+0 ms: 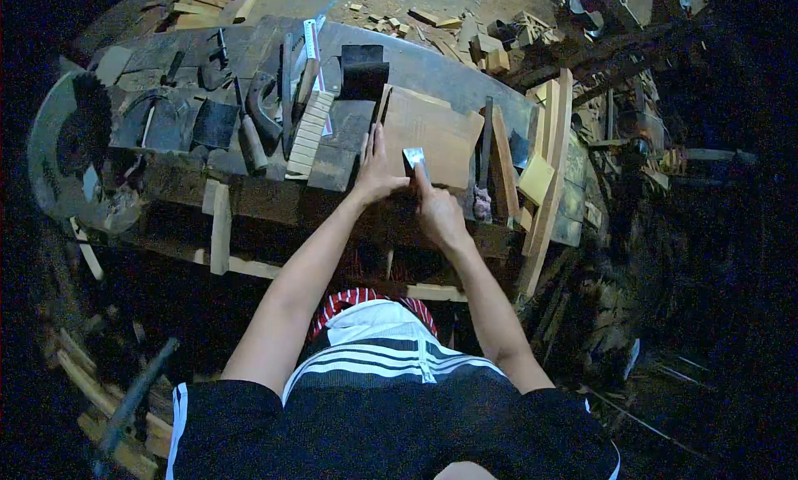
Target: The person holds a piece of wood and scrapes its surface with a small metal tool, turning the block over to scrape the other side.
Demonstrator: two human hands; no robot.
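Two hands meet at the near edge of a wooden board (432, 135) lying flat on the counter (249, 189). Left hand (376, 174) presses fingers spread on the board's near-left corner. Right hand (436, 210), closed around a small metal blade (413, 158), rests just right of it, blade pointing away across the board. Tools crowd the board's left; its far side lies open.

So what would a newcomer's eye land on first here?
Both hands at the bench's near edge: the left hand lies flat on a wooden board, while the right hand holds a small metal blade against it. Left of them, a pale notched strip and hand tools lie across the dark bench.
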